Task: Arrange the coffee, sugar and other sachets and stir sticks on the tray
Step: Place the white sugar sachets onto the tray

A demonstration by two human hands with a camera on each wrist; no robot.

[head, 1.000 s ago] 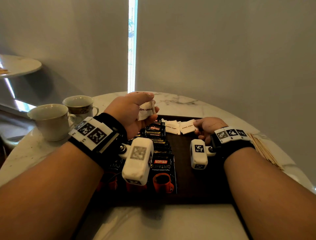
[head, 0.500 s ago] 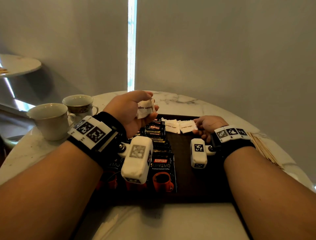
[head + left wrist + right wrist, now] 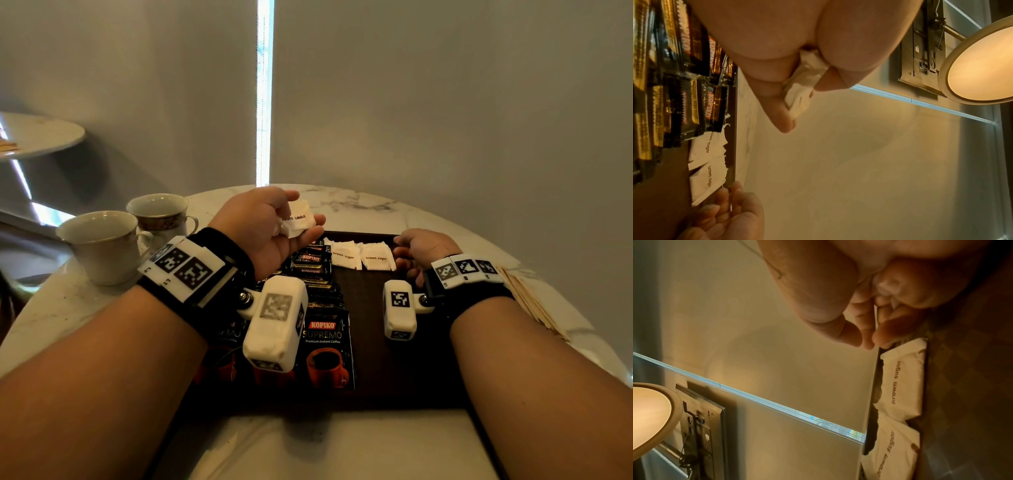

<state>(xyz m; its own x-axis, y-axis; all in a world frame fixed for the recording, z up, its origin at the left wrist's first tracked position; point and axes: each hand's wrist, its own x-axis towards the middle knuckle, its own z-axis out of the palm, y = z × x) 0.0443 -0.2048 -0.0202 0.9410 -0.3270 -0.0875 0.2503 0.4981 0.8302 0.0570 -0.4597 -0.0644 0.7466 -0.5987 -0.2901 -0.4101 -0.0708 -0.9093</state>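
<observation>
The held sugar sachets (image 3: 297, 219), a small white bundle with "brown sugar" legible upside down on the outermost, were above the far left part of the tray (image 3: 394, 377), clear of its surface. The left hand (image 3: 263, 229) gripped them, thumb and curled fingers (image 3: 777, 91) closed around the paper. Two laid sugar sachets (image 3: 361, 257) lay side by side along the tray's far edge, each reading "brown sugar". The right hand (image 3: 423, 251) rested just beside the right-hand one; its fingers (image 3: 865, 331) were loosely curled and held nothing, their tips near the tray's far rim.

Coffee sachets (image 3: 323, 308) ran in overlapping rows down the left half of the tray. The nearest read "KOPIKO SUPREMO Premium Instant Coffee" above a printed orange cup.

Judged progress: coffee appeared largely placed, the sugar row begun, with the held bundle yet to be laid. The stir sticks (image 3: 529, 301) lay in a pile on the tabletop (image 3: 342, 448) right of the tray, untouched. The tray's right half was bare.

Two cups (image 3: 130, 233) stood on the tabletop to the left, apart from the tray.
</observation>
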